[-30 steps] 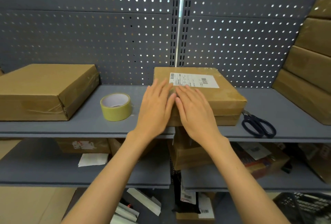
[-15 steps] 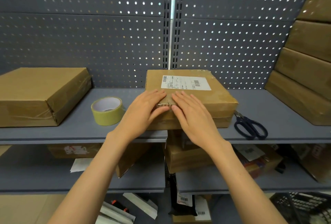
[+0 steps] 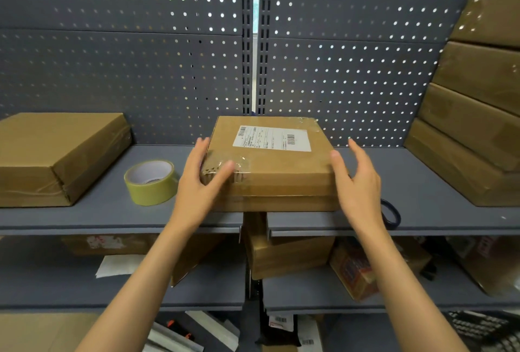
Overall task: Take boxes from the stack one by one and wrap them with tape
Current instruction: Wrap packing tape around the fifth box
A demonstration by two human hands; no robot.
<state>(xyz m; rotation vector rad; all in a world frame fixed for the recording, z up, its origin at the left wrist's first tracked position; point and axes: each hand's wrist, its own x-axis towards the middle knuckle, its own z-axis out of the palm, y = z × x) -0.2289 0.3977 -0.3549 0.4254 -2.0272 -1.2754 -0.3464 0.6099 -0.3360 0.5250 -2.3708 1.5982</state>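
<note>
You have the labelled cardboard box (image 3: 270, 165) at the middle of the grey shelf (image 3: 422, 205), its near-left corner already taped. Your left hand (image 3: 199, 182) rests at its nine o'clock edge, thumb on top; your right hand (image 3: 357, 185) hovers at three o'clock, fingers spread, gripping nothing. You seem about to turn or lift it. The tape roll (image 3: 152, 182) waits at nine o'clock, the box stack (image 3: 475, 115) at three.
</note>
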